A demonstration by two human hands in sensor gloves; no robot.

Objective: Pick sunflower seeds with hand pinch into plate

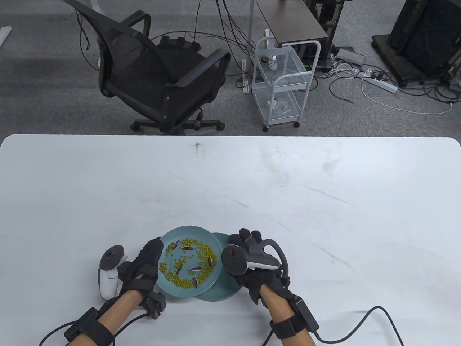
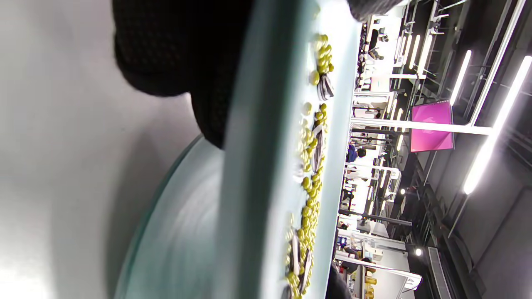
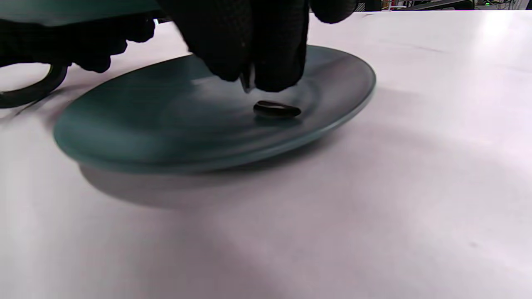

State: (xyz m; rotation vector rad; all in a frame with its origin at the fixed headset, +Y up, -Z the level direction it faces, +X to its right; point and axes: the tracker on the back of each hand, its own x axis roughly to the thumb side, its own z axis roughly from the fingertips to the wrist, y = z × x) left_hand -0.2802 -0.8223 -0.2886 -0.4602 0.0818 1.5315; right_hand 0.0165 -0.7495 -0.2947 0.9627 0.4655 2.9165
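A teal plate holds many green beans mixed with several striped sunflower seeds. My left hand grips its left rim and holds it up, overlapping a second teal plate to the right. In the left wrist view the held plate's rim runs edge-on with my fingers under it. My right hand hovers over the second plate. Its fingertips are pinched together on what looks like a sunflower seed, just above one seed lying on that plate.
The white table stretches far and right of the plates. Its far edge borders an office chair and a white wire cart on the floor. Glove cables trail off the near edge.
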